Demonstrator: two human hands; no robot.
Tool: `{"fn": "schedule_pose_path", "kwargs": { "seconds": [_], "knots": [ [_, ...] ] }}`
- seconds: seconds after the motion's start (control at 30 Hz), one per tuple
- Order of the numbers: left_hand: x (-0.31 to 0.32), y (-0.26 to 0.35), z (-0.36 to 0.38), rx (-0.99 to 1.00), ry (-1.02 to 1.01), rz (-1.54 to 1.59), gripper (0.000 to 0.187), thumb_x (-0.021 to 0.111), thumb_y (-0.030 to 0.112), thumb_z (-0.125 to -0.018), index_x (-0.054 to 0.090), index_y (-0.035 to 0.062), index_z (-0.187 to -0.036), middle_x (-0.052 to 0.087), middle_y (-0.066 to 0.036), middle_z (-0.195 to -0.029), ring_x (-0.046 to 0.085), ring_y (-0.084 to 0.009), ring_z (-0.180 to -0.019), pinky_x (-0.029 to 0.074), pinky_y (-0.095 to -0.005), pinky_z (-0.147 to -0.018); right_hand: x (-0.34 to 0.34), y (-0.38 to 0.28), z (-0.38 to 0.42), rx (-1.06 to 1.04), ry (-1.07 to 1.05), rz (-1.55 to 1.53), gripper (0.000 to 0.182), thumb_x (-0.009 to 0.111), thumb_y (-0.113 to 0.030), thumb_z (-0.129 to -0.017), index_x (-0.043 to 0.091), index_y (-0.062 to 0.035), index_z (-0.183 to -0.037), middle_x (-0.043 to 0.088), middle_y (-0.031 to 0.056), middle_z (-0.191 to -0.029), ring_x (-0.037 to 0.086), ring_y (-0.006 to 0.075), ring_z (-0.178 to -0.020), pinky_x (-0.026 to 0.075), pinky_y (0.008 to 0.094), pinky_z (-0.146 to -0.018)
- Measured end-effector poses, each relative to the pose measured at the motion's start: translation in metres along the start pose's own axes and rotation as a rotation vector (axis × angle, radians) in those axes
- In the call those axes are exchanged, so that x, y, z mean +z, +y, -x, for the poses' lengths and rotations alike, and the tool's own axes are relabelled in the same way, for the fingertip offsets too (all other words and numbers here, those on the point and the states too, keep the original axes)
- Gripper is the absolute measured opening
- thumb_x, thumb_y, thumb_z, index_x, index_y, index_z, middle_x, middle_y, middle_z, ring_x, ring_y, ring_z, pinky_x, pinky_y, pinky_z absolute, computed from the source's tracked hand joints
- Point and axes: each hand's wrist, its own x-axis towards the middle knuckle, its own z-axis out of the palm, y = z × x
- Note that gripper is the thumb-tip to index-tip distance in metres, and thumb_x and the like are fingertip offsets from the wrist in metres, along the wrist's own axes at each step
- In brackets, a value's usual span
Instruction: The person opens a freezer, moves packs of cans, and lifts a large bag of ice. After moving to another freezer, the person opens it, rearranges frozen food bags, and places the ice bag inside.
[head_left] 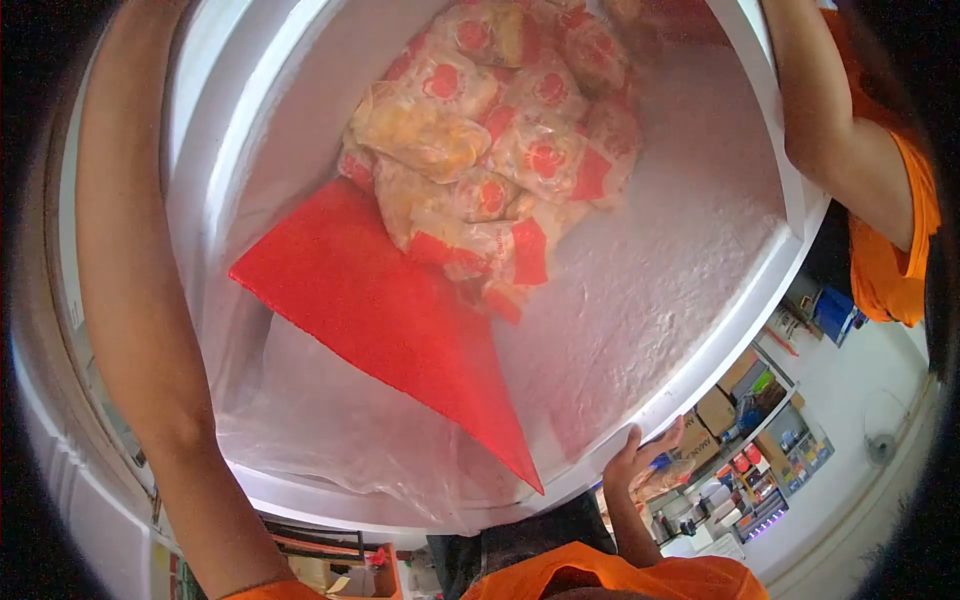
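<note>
My left arm (150,300) reaches up along the left side of a white chest freezer (700,290), and its hand is cut off by the top edge. Low on the right, my right hand (642,455) is at the freezer's rim, fingers stretched out and thumb apart. Just under those fingers is a clear plastic bag (665,482) with reddish contents. Inside the freezer, clear bags of pale yellowish food (425,135) with red printed logos form a pile. A stiff red sheet (390,310) slants against the pile, with clear plastic film (340,430) below it.
Another person's bare arm (825,130) with an orange sleeve (890,240) reaches over the right rim. Beyond the freezer are shelves with cardboard boxes (715,410), a fan (880,447) and a blue container (835,312). Haze hangs inside the freezer, and its inner walls look frosty.
</note>
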Motion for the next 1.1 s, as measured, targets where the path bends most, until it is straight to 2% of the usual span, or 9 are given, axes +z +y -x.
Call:
{"fn": "schedule_pose_path", "kwargs": {
  "seconds": [0.13,0.43,0.53,0.6,0.73,0.83,0.93,1.1],
  "knots": [
    [0.003,-0.003,-0.001,-0.005,0.093,-0.051,0.069,0.067,0.033,-0.080,0.052,-0.0089,-0.132,0.054,-0.026,-0.134,0.050,-0.0343,-0.127,0.035,-0.0397,-0.111,0.000,-0.001,0.000,-0.017,0.015,0.058,0.080,0.059,-0.025,-0.094,0.008,0.0006,-0.152,0.014,0.0222,-0.156,0.011,0.0345,-0.148,0.006,0.0462,-0.120],
    [0.001,0.000,-0.002,0.005,-0.021,0.048,0.069,0.066,0.033,-0.080,0.051,-0.0092,-0.133,0.056,-0.024,-0.131,0.052,-0.0312,-0.123,0.037,-0.0374,-0.108,0.002,-0.005,0.001,0.011,0.033,0.038,0.078,0.056,-0.025,-0.095,0.009,0.0011,-0.152,0.015,0.0219,-0.154,0.013,0.0348,-0.147,0.007,0.0472,-0.121],
    [0.002,-0.010,-0.011,-0.008,0.024,-0.014,0.070,0.066,0.033,-0.081,0.049,-0.0097,-0.133,0.056,-0.024,-0.130,0.052,-0.0312,-0.123,0.037,-0.0378,-0.108,0.001,-0.005,0.001,0.019,0.017,0.027,0.077,0.056,-0.023,-0.094,0.010,0.0008,-0.152,0.015,0.0220,-0.154,0.012,0.0347,-0.147,0.006,0.0475,-0.121],
    [0.007,-0.019,-0.019,-0.054,0.118,0.063,0.071,0.067,0.033,-0.081,0.048,-0.0101,-0.134,0.056,-0.024,-0.131,0.052,-0.0312,-0.123,0.037,-0.0383,-0.108,0.002,-0.007,0.000,0.005,0.021,0.018,0.077,0.056,-0.022,-0.094,0.010,0.0006,-0.152,0.015,0.0220,-0.154,0.012,0.0348,-0.147,0.006,0.0476,-0.121],
    [0.002,-0.005,-0.006,-0.037,0.083,-0.047,0.071,0.067,0.031,-0.081,0.047,-0.0101,-0.135,0.056,-0.023,-0.130,0.052,-0.0304,-0.122,0.037,-0.0370,-0.107,0.003,-0.009,0.000,-0.005,0.032,0.047,0.078,0.057,-0.021,-0.093,0.010,0.0003,-0.152,0.015,0.0223,-0.154,0.012,0.0349,-0.147,0.005,0.0473,-0.121],
    [0.004,0.000,-0.003,0.046,-0.041,0.119,0.070,0.067,0.031,-0.081,0.047,-0.0101,-0.134,0.056,-0.022,-0.130,0.053,-0.0289,-0.121,0.038,-0.0353,-0.106,0.004,-0.012,0.000,0.013,0.024,-0.041,0.078,0.057,-0.021,-0.093,0.010,0.0000,-0.152,0.015,0.0220,-0.155,0.011,0.0347,-0.147,0.005,0.0471,-0.121],
    [0.006,0.003,0.003,0.030,0.041,0.058,0.069,0.066,0.031,-0.081,0.048,-0.0096,-0.134,0.057,-0.021,-0.129,0.053,-0.0276,-0.120,0.039,-0.0341,-0.105,0.004,-0.001,0.000,-0.018,0.039,-0.067,0.079,0.058,-0.021,-0.093,0.009,-0.0001,-0.152,0.014,0.0220,-0.155,0.010,0.0343,-0.148,0.005,0.0469,-0.121],
    [0.002,-0.006,-0.005,0.030,0.007,0.054,0.066,0.066,0.031,-0.081,0.051,-0.0080,-0.133,0.058,-0.021,-0.128,0.054,-0.0280,-0.118,0.039,-0.0348,-0.105,0.002,-0.003,0.001,0.001,0.028,-0.049,0.078,0.058,-0.017,-0.093,0.009,-0.0004,-0.152,0.016,0.0224,-0.155,0.014,0.0345,-0.147,0.008,0.0462,-0.120]
  ]
}}
